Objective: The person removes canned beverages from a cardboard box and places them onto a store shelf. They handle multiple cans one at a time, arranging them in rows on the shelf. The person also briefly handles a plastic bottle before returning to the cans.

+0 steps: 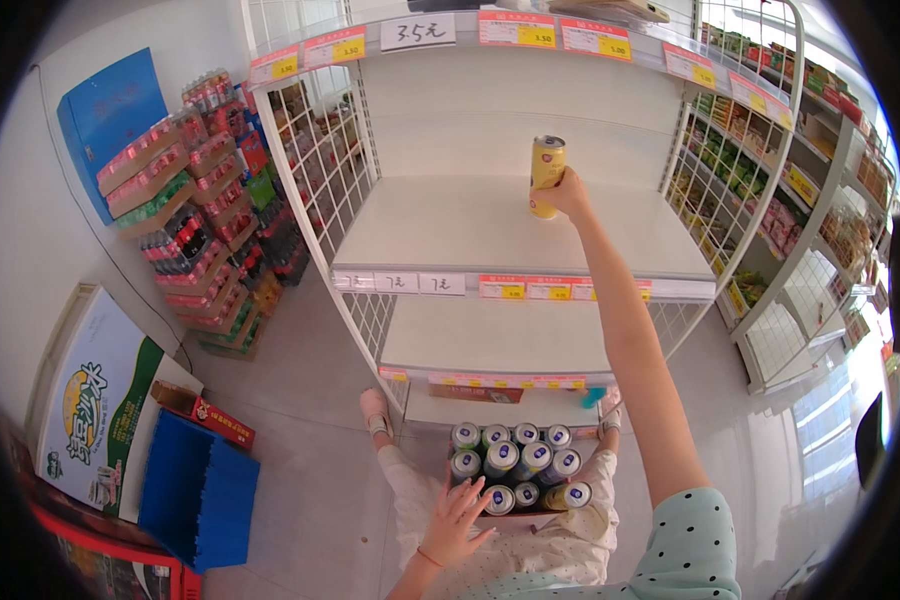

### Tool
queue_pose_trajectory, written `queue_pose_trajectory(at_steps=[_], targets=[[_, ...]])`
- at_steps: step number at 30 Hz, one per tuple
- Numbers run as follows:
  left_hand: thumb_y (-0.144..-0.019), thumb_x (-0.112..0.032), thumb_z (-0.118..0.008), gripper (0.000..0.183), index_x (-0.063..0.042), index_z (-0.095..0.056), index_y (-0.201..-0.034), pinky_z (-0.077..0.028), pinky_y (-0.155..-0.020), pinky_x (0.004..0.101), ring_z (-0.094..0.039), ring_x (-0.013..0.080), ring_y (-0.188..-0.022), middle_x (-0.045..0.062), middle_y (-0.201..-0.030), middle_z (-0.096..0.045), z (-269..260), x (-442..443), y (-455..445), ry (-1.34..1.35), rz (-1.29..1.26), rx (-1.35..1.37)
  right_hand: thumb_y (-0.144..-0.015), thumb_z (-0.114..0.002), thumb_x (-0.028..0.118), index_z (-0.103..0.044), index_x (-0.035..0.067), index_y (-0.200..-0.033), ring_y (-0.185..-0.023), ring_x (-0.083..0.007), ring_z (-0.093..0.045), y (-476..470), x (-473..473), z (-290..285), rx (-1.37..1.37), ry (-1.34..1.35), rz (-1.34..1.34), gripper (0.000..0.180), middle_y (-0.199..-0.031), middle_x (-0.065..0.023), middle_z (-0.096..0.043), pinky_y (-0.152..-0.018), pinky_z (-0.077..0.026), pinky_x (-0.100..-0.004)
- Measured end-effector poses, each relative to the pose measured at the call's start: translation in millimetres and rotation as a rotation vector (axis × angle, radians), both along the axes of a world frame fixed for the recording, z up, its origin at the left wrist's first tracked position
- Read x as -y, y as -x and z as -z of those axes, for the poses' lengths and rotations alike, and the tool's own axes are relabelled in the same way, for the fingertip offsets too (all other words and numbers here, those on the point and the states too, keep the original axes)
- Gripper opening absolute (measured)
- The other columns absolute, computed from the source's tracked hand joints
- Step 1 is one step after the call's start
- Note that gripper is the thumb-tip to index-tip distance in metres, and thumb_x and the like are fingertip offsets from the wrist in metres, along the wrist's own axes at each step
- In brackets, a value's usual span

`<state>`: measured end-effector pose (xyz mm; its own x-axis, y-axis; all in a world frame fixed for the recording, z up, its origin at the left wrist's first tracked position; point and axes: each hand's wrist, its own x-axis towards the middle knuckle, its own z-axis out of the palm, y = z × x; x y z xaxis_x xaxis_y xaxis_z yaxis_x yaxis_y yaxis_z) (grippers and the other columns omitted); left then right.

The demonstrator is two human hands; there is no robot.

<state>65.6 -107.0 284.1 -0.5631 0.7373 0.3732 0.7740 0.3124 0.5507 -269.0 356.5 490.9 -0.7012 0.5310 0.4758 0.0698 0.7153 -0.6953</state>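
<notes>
My right hand (566, 195) is closed around a tall yellow drink can (546, 180), upright at the white middle shelf board (450, 225); whether its base touches the board I cannot tell. Low in the picture, a box full of upright drink cans (502, 456) sits at my lap, between my legs. My left hand (457, 517) lies at the near left corner of these cans, fingers spread over a can top; whether it touches the can is unclear. One can at the near right (568, 495) has a yellow side.
Price tags (525, 287) line the shelf edges. The lower shelf (487, 334) is beneath, with a red carton (476, 393) on the bottom level. Wire side panels (311, 157) flank the unit. Stacked drink packs (195, 232) and a blue crate (202, 487) stand left; stocked shelves (750, 165) stand right.
</notes>
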Motion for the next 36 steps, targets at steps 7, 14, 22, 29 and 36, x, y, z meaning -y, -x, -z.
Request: queue_pose_trajectory(at_steps=[7,14,22,29,36], targets=[[-0.082,-0.032,-0.075,0.072,-0.016,-0.045,-0.146,-0.031,-0.109,0.0567,-0.041,0.0290,-0.137,0.005,-0.155,-0.038,-1.2,7.8,4.5,0.040,0.000,-0.035,-0.067,-0.089,0.012,-0.055,0.006,-0.120,-0.111,-0.0219,-0.062,-152.5,91.5,-18.3,-0.422,0.100,-0.368,0.063,-0.119,-0.0119,-0.064,-0.092,-0.053,-0.0353],[-0.081,-0.032,-0.076,0.060,-0.017,-0.057,-0.136,-0.027,-0.113,0.0535,-0.040,0.0260,-0.139,0.004,-0.149,-0.047,6.3,10.8,0.7,0.069,-0.044,-0.037,-0.071,-0.089,0.020,-0.045,0.003,-0.125,-0.120,-0.0316,-0.058,-384.8,194.4,32.3,-0.487,-0.129,-0.397,0.072,-0.121,-0.0182,-0.058,-0.096,-0.051,-0.0404],[-0.082,-0.028,-0.075,0.053,-0.017,-0.061,-0.132,-0.028,-0.113,0.0505,-0.045,0.0250,-0.134,0.002,-0.145,-0.051,12.9,2.0,6.3,0.024,0.021,-0.036,-0.070,-0.083,0.010,-0.062,-0.001,-0.118,-0.118,-0.0322,-0.062,-463.6,254.2,126.0,0.037,0.216,-0.293,0.053,-0.124,-0.0198,-0.062,-0.097,-0.052,-0.0401],[-0.078,-0.022,-0.077,0.054,-0.017,-0.063,-0.130,-0.026,-0.115,0.0502,-0.047,0.0227,-0.132,0.000,-0.143,-0.054,15.2,-0.5,10.9,0.021,-0.010,-0.010,-0.067,-0.081,0.005,-0.057,0.001,-0.126,-0.120,-0.0361,-0.059,-468.2,271.0,206.6,0.165,0.294,-0.214,0.065,-0.129,-0.0184,-0.059,-0.097,-0.050,-0.0393],[-0.077,-0.021,-0.078,0.053,-0.016,-0.065,-0.128,-0.028,-0.112,0.0496,-0.049,0.0230,-0.130,0.001,-0.141,-0.056,16.0,0.4,12.3,0.057,-0.014,0.009,-0.070,-0.074,-0.007,-0.056,0.000,-0.127,-0.126,-0.0359,-0.054,-443.8,272.0,260.1,0.143,0.354,-0.158,0.060,-0.135,-0.0183,-0.055,-0.103,-0.046,-0.0393]])
